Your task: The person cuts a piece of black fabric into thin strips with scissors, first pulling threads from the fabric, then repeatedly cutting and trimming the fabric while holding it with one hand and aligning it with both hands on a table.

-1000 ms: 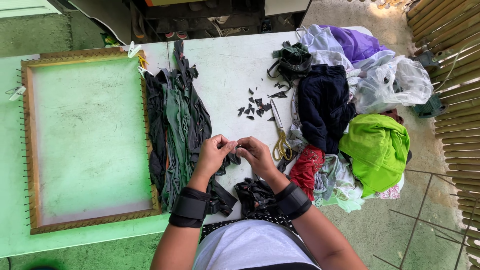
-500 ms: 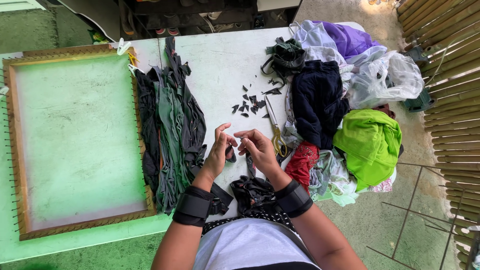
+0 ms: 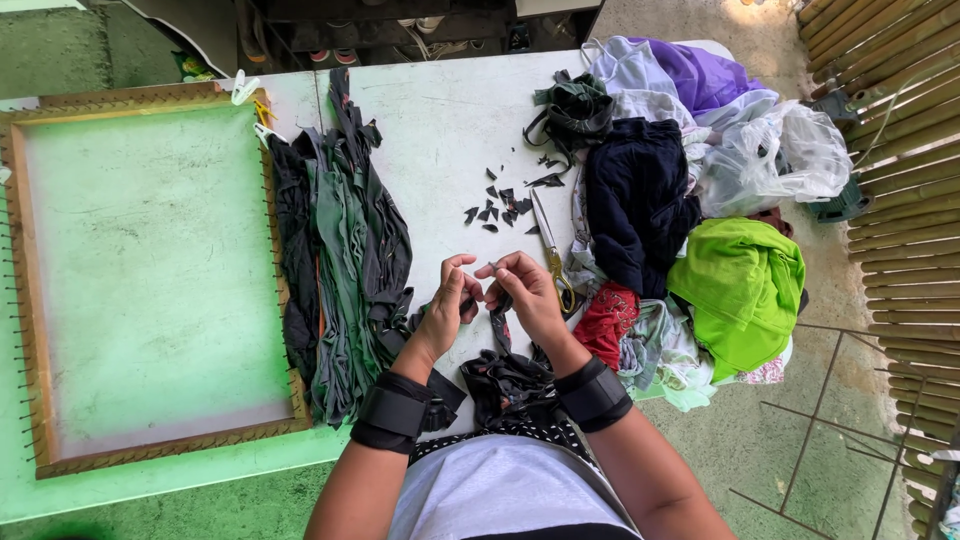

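My left hand (image 3: pixel 447 308) and my right hand (image 3: pixel 527 292) meet over the near edge of the white table (image 3: pixel 440 130), both pinching a dark fabric strip (image 3: pixel 500 322) between the fingertips. The strip hangs down into a dark bundle of strips (image 3: pixel 510 385) at my lap. Both wrists wear black wrist bands. Scissors (image 3: pixel 552 258) with yellow handles lie just right of my right hand. Small dark fabric scraps (image 3: pixel 500 200) are scattered beyond the hands.
A wooden frame loom (image 3: pixel 150 280) with a row of dark and green strips (image 3: pixel 340 260) stretched along its right side lies at the left. A heap of clothes, navy (image 3: pixel 635 200), bright green (image 3: pixel 740 280), red (image 3: pixel 612 320) and purple (image 3: pixel 700 75), fills the table's right. A bamboo fence (image 3: pixel 900 200) stands right.
The hands have stayed together at the table edge. The fingers shifted on the strip, with the left fingers spreading and the strip pulled a little lower.
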